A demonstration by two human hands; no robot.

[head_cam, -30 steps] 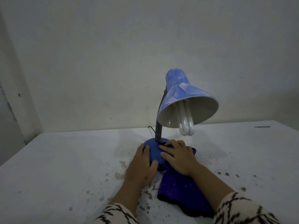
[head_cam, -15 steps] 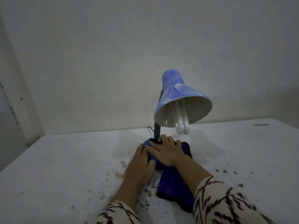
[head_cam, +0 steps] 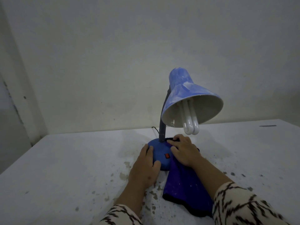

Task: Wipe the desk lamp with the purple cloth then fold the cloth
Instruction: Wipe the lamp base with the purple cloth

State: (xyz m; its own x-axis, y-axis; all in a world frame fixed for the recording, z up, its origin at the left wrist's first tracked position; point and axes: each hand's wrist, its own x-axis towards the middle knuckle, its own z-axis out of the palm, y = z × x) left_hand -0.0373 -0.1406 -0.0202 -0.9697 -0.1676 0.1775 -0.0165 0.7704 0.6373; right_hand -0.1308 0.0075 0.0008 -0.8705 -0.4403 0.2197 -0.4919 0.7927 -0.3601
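Desk lamp [head_cam: 177, 127]: blue, with round base [head_cam: 159, 155], dark flexible neck [head_cam: 162, 127], cone shade [head_cam: 191, 101] tilted toward the viewer, white folded-tube bulb [head_cam: 190, 122]. Stands upright on the counter [head_cam: 73, 168], near the back wall. Red rocker switch [head_cam: 167, 155] on the front of the base. Shade shows pale streaks, likely dust.

Purple cloth [head_cam: 183, 185]: dark-edged, draped from the right side of the base down onto the counter toward the viewer.

Left hand [head_cam: 145, 168]: grip is a relaxed cup, fingers laid against the left flank of the base, thumb at its front edge; steadies the lamp, no cloth in it.

Right hand [head_cam: 185, 151]: grip half-curled, fingers bent and pressing the upper part of the cloth onto the base beside the foot of the neck.

Step in hand, judged: wiping the base. Shade and neck appear not yet finished; folding not begun.

Handling notes:
- Keep the left hand braced; the lamp looks top-heavy and the shade overhangs the working hand.
- Work the cloth around the neck foot in short arcs, bunching enough fabric under the fingers.
- Pass lightly over the switch to avoid toggling it.
- Keep knuckles low, clear of the bulb.
- Mind the trailing cloth dragging counter grit.
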